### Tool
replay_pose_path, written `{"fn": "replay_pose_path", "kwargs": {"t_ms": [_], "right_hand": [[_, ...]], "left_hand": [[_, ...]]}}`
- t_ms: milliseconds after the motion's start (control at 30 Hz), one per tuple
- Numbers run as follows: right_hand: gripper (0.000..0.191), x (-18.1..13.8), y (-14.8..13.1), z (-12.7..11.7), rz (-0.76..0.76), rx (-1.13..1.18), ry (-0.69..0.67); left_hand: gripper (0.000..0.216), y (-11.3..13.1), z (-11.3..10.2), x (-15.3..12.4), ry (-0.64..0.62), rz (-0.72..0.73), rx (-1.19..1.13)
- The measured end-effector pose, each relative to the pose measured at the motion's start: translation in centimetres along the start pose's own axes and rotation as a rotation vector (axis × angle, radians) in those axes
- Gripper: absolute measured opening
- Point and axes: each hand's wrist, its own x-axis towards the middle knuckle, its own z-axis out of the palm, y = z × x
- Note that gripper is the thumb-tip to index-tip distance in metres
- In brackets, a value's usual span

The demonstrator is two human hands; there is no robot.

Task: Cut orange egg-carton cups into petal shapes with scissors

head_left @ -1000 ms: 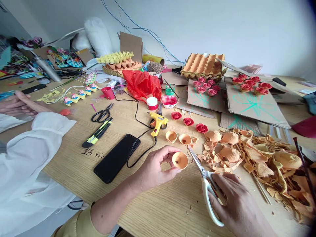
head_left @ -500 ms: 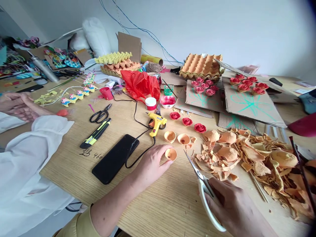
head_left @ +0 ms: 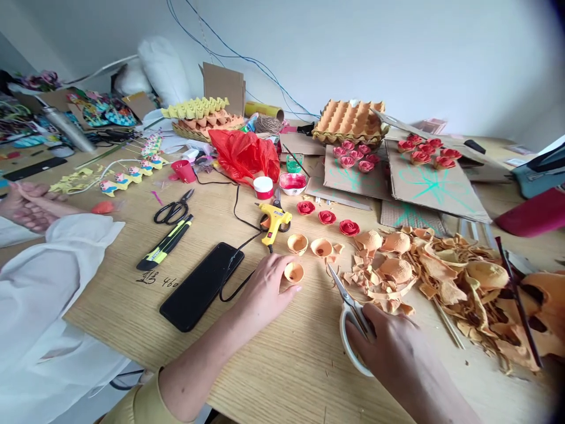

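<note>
My left hand [head_left: 269,285] is curved around a small orange egg-carton cup [head_left: 293,272], thumb and fingers apart on either side of it. A sliver of space shows between the thumb and the cup, which seems to rest on the table. In my right hand [head_left: 397,341] are white-handled scissors [head_left: 348,297], their blades nearly together and pointing up-left. Just beyond the left hand stand two similar orange cups, one [head_left: 297,244] on the left and one [head_left: 322,248] on the right. Orange carton scraps [head_left: 379,271] lie past the scissor tips.
A yellow glue gun [head_left: 273,222], black phone [head_left: 202,287], utility knife [head_left: 165,242] and black-handled scissors [head_left: 174,210] lie to the left. Three red carton roses [head_left: 327,217] sit behind the cups; more stand on cardboard [head_left: 436,188]. Another person's hands [head_left: 33,206] are at far left.
The view has shifted slightly right. My left thumb has come a little away from the cup. The right hand has drawn the scissors slightly; their blades remain nearly together.
</note>
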Motion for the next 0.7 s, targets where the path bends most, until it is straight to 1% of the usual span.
{"fn": "replay_pose_path", "kwargs": {"t_ms": [133, 233, 333, 400, 467, 567, 633, 700], "right_hand": [[0.038, 1.1, -0.7, -0.1, 0.028, -0.044, 0.013], [0.037, 1.1, -0.5, -0.6, 0.079, -0.127, 0.032], [0.036, -0.4, 0.5, -1.1, 0.114, -0.211, 0.01], [0.034, -2.2, 1.6, -1.4, 0.131, -0.251, 0.013], [0.037, -4.2, 2.5, -1.6, 0.123, -0.272, 0.02], [0.037, -6.5, 2.9, -2.0, 0.119, -0.262, 0.021], [0.038, -6.7, 2.3, -2.3, 0.124, -0.223, -0.014], [0.039, -5.7, 1.3, -2.6, 0.152, -0.171, -0.064]], "left_hand": [[0.045, -0.1, 0.1, 0.2, 0.006, -0.016, 0.013], [0.045, -0.1, 0.1, 0.3, 0.013, -0.015, 0.002], [0.045, -0.1, 0.1, 0.3, 0.034, -0.01, -0.009], [0.044, -0.1, 0.1, 0.4, 0.055, -0.01, -0.009], [0.042, -0.1, 0.1, 0.4, 0.082, -0.006, -0.005], [0.039, 0.0, 0.0, 0.4, 0.126, 0.018, -0.001], [0.034, 0.1, -0.2, 0.5, 0.146, 0.038, -0.009], [0.028, 0.3, -0.5, 0.6, 0.164, 0.057, -0.024]]}}
